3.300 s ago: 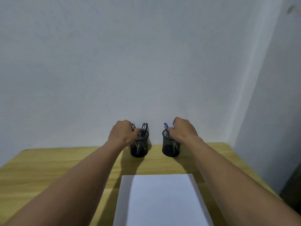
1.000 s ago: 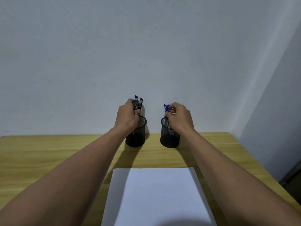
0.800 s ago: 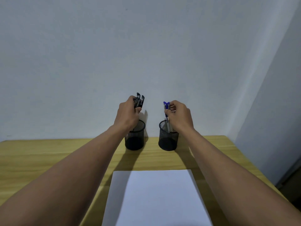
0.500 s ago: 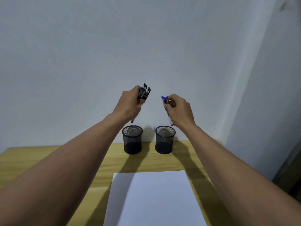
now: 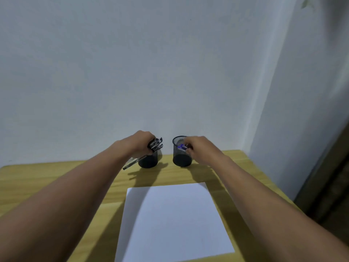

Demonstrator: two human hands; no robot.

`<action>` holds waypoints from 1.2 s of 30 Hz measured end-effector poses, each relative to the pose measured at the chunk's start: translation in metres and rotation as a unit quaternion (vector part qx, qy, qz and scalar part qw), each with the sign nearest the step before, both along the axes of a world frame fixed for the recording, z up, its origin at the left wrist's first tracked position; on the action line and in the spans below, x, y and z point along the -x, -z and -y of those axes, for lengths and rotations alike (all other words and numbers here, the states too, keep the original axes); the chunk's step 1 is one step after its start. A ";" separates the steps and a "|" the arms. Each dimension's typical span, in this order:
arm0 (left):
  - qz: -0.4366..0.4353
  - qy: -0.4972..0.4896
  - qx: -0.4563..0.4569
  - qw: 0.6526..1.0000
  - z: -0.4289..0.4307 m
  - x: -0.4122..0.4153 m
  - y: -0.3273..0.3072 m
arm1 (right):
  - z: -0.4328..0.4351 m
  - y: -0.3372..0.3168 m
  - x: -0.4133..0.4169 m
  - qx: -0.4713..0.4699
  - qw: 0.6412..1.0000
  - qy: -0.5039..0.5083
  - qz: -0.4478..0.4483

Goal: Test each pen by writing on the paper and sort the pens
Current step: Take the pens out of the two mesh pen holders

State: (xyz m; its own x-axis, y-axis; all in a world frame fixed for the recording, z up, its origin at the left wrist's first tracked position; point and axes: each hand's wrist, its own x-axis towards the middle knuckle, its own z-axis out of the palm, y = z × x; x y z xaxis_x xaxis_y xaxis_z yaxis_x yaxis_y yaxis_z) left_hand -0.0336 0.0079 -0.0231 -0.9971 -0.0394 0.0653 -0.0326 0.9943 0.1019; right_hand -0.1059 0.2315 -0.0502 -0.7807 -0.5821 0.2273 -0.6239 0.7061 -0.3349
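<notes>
I am watching a bundle of black-capped pens (image 5: 155, 145) being gripped in the left hand (image 5: 140, 143), whose fingers are curling tightly round the clear barrels. The caps are jutting out to the right of the knuckles, and the tips are slanting down and away past the hand's left side, hanging over the table (image 5: 47, 178) with their shadow falling apart from them. A blue-capped pen (image 5: 181, 147) is showing at the fingertips of the right hand (image 5: 201, 149), which is pinching it with curled fingers. It is blurring on my feed, so I cannot tell whether one pen or several are being held there, nor whether the pen is inside the cup or in front of it. One black mesh cup (image 5: 149, 162) is standing upright just below and behind the left hand, partly hidden by it. A second mesh cup (image 5: 179, 160) is standing upright right beside the right hand's fingertips, on their left. The two cups are sitting side by side but not touching, in the gap between the hands. A white sheet of paper (image 5: 175, 220) is lying flat nearer to me than both hands, between the forearms. A pale wall (image 5: 170, 63) is rising beyond the hands.
</notes>
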 end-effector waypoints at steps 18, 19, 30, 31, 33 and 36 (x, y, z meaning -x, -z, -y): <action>0.013 0.013 -0.093 0.996 0.018 0.020 0.102 | 0.002 0.092 0.029 -0.060 0.997 0.005 0.049; 0.004 0.005 -0.101 0.995 0.018 0.018 0.103 | 0.001 0.092 0.029 -0.057 0.997 0.007 0.050; -0.025 -0.022 -0.149 0.988 0.018 -0.001 0.103 | -0.004 0.084 0.022 -0.043 0.998 0.004 0.044; -0.024 -0.021 -0.148 0.988 0.018 -0.002 0.102 | -0.004 0.084 0.021 -0.040 0.998 0.004 0.042; -0.033 -0.015 -0.137 0.990 0.016 -0.003 0.100 | -0.006 0.082 0.019 -0.030 0.999 0.005 0.038; -0.087 0.000 -0.110 0.990 0.006 -0.004 0.097 | -0.011 0.078 0.018 -0.027 0.999 0.011 0.030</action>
